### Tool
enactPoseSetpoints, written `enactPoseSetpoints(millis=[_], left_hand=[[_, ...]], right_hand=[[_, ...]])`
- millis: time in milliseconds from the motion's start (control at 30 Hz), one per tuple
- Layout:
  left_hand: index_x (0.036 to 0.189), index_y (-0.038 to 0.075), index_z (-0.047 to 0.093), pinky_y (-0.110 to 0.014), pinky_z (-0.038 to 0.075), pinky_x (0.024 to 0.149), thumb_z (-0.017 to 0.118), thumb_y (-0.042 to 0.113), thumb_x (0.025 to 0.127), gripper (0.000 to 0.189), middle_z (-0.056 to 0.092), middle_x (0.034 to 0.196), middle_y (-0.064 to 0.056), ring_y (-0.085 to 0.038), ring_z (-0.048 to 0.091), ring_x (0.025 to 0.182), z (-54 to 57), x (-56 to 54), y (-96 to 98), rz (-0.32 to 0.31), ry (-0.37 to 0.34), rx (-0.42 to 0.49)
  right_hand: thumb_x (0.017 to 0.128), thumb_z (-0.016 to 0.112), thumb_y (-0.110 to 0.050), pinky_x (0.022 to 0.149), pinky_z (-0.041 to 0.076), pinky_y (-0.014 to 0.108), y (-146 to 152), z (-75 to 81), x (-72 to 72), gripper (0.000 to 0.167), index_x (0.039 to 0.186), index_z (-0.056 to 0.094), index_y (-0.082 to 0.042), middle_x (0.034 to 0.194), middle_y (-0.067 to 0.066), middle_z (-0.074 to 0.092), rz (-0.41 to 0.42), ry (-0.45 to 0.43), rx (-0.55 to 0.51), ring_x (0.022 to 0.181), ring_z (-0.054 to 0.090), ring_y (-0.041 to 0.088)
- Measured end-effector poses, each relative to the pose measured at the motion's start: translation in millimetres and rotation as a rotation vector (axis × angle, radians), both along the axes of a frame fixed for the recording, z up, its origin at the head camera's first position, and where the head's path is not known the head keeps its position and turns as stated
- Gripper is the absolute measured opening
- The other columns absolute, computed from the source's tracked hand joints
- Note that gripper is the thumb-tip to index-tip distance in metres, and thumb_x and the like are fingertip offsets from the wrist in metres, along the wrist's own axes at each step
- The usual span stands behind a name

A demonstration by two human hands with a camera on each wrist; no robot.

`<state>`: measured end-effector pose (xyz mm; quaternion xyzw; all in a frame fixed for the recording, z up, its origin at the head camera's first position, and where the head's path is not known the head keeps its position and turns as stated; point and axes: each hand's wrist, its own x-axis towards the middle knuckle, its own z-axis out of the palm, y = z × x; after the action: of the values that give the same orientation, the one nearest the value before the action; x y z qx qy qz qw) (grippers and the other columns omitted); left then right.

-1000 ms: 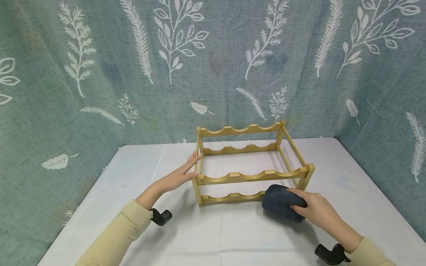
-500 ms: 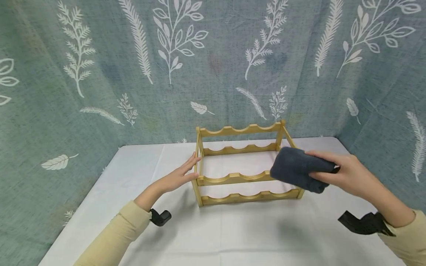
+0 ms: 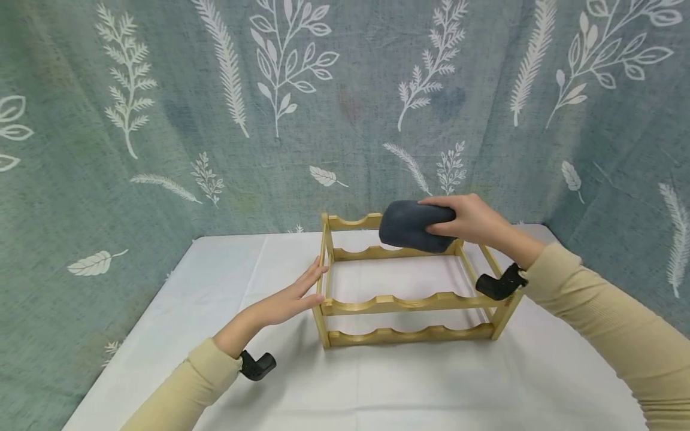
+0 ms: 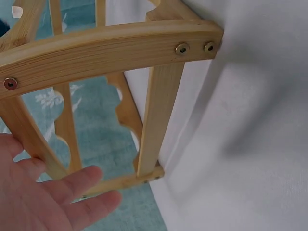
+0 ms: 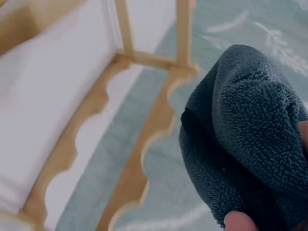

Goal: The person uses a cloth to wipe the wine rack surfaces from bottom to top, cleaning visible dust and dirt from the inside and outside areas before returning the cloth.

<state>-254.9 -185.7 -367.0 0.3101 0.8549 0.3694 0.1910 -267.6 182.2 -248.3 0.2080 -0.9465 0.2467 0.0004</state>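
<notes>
My right grip (image 3: 468, 219) pinches a dark towel (image 3: 408, 226) near the far side of the wooden rack (image 3: 384, 304); my left grip (image 3: 281, 304), uncurled, touches its left end

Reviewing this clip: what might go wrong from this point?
1. The right hand pinches the dark blue towel near one end, and its folds look loose in the right wrist view, so it might slip or unroll.
2. The black wrist mount overlaps the wooden rack's right side in the head view; it could knock it.
3. The left hand is at the rack's left side without gripping it, so a bump might shift the rack.
</notes>
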Motion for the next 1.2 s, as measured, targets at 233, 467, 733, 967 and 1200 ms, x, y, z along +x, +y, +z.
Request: enactPoseSetpoints(millis=[233, 467, 733, 967, 1200], left_hand=[[0.149, 0.019, 0.008, -0.057, 0.01, 0.107, 0.041, 0.039, 0.097, 0.065, -0.015, 0.153, -0.004, -0.028, -0.01, 0.14, 2.4, 6.3, 0.1, -0.006, 0.022, -0.022], [0.149, 0.017, 0.01, -0.059, 0.013, 0.106, 0.039, 0.047, 0.096, 0.068, -0.012, 0.154, -0.006, -0.03, -0.005, 0.14, 5.1, 7.4, -2.0, -0.001, 0.057, -0.075], [0.148, 0.017, 0.015, -0.06, 0.012, 0.106, 0.04, 0.041, 0.097, 0.062, -0.008, 0.154, -0.001, -0.028, -0.002, 0.14, 3.5, 7.5, -1.0, -0.007, 0.114, -0.069], [0.147, 0.016, 0.019, -0.058, 0.018, 0.106, 0.042, 0.038, 0.097, 0.06, -0.003, 0.155, 0.0, -0.028, 0.006, 0.14, 2.2, 8.1, 1.1, 0.009, 0.169, -0.066], [0.147, 0.018, 0.019, -0.055, 0.025, 0.104, 0.041, 0.038, 0.097, 0.058, -0.002, 0.155, 0.0, -0.029, 0.014, 0.139, 6.6, 9.7, 2.8, 0.025, 0.191, -0.14]], right_hand=[[0.086, 0.064, -0.022, 0.08, 0.048, 0.038, -59, -25.7, -36.5, 0.051, 0.134, 0.049, -0.016, 0.126, 0.014, 0.055, 0.126, -0.033, 0.073, 0.104, 0.058, 0.027], [0.086, 0.065, -0.021, 0.085, 0.048, 0.037, -113, -69.0, -68.0, 0.049, 0.133, 0.05, -0.016, 0.124, 0.01, 0.058, 0.227, 0.015, 0.303, 0.105, 0.058, 0.025], [0.086, 0.065, -0.023, 0.086, 0.048, 0.034, -145, -118.4, -96.0, 0.049, 0.132, 0.051, -0.022, 0.121, 0.005, 0.06, 0.3, 0.071, 0.502, 0.105, 0.059, 0.021], [0.085, 0.066, -0.02, 0.088, 0.047, 0.036, -139, -128.2, -106.6, 0.05, 0.132, 0.051, -0.02, 0.122, 0.007, 0.059, 0.278, 0.025, 0.496, 0.107, 0.057, 0.024], [0.087, 0.064, -0.018, 0.092, 0.044, 0.039, -108, -123.4, -108.7, 0.052, 0.135, 0.046, -0.019, 0.125, 0.011, 0.055, 0.322, -0.086, 0.525, 0.113, 0.053, 0.027]])
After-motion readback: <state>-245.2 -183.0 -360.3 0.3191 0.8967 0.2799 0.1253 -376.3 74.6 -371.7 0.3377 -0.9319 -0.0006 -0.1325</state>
